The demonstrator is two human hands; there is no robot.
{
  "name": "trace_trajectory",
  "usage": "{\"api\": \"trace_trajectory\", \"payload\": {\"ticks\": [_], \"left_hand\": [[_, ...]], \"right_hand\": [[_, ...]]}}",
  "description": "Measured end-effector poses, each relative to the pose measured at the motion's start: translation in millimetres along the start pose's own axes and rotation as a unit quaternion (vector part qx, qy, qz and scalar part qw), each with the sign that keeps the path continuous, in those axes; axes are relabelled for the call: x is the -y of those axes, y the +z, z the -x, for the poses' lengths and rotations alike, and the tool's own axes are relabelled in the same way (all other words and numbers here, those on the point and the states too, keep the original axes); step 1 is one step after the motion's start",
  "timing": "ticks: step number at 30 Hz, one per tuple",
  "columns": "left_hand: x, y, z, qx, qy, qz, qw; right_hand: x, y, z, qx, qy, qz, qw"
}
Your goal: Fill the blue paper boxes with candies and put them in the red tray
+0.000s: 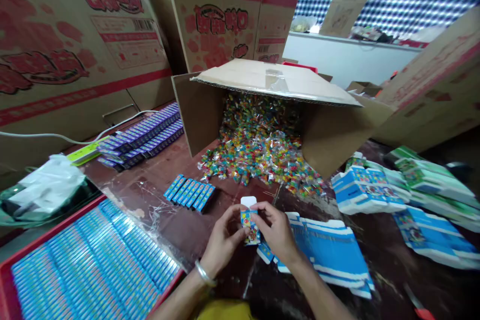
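- Left hand (222,240) and right hand (276,232) together grasp one small blue printed cardboard box (252,236), white flap (248,201) raised;
- it is before heaped multicoloured plastic-wrapped pieces (258,155); left of flattened blue cardboard cartons (333,250).

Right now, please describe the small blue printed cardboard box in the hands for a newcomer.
Find the large brown cardboard carton spilling small multicoloured packets. Look below them, to the person's left hand and right hand. The small blue printed box is the only one held, its white top flap open.
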State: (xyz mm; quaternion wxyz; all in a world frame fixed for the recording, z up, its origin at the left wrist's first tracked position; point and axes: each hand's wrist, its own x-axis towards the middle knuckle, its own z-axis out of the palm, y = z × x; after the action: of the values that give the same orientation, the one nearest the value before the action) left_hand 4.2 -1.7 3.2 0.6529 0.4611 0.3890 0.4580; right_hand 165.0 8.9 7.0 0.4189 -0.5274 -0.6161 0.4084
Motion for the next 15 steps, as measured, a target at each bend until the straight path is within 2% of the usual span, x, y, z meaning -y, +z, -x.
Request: {"api": "trace_trajectory", "payload": {"ticks": [4, 9, 15], "left_hand": [[5.3, 0.5, -1.3, 0.014, -0.040, 0.012, 0.999], [2.8, 1.7, -4.0, -0.051, -0.009, 0.021, 0.998], [1.0, 3.1, -0.3, -0.045, 0.002, -0.031, 0.998]], "right_hand": [[-5.8, 5.0, 3.1, -0.037, -0.027, -0.015, 0.999], [-1.1, 6.3, 2.5, -0.072, -0.019, -0.086, 0.994], [2.1, -1.8, -4.7, -0.002, 0.035, -0.114, 0.993]]}}
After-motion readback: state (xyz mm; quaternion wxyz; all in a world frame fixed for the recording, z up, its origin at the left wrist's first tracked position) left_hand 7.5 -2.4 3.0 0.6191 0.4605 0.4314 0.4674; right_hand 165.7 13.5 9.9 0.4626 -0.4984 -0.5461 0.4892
